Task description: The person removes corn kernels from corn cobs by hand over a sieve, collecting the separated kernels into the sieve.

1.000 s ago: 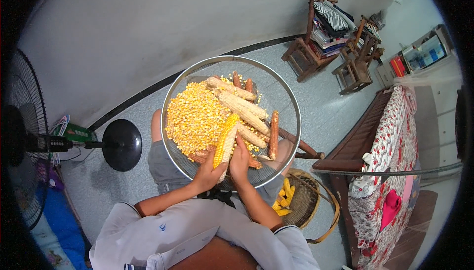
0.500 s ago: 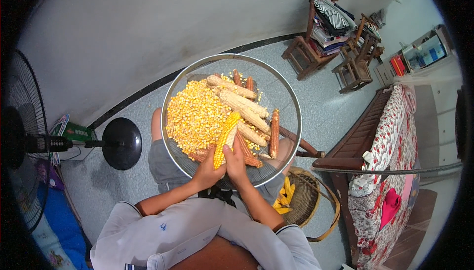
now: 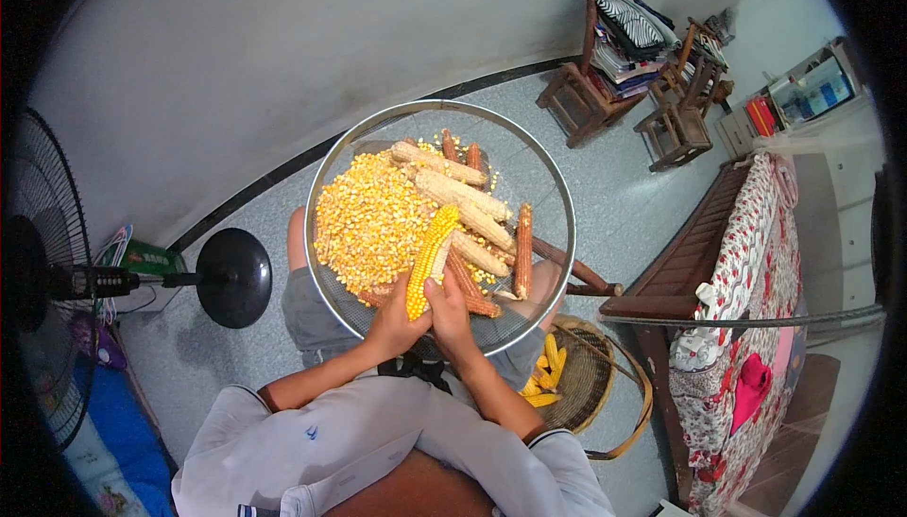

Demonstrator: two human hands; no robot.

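A partly shelled corn cob [image 3: 433, 262] stands tilted between my two hands over a round metal-rimmed sieve [image 3: 333, 317] on my lap. Yellow kernels still cover its left side, while a pale bare strip runs down its right. My left hand [image 3: 394, 321] wraps round the lower end. My right hand [image 3: 448, 311] grips the cob from the right, its thumb against the bare strip. Loose yellow kernels [image 3: 370, 224] are heaped in the sieve's left half. Several stripped pale cobs [image 3: 463, 194] and reddish-brown cobs [image 3: 523, 250] lie to the right.
A woven basket [image 3: 588, 385] with unshelled corn cobs [image 3: 545, 372] stands on the floor by my right leg. A standing fan [image 3: 57, 281] with a black round base [image 3: 234, 277] is at the left. Wooden chairs [image 3: 590, 106] and a bed with floral bedding [image 3: 732, 366] are at the right.
Both hands keep their hold on the corn cob, with only a slight shift of it. My view has moved a little; the heap and the other cobs look the same.
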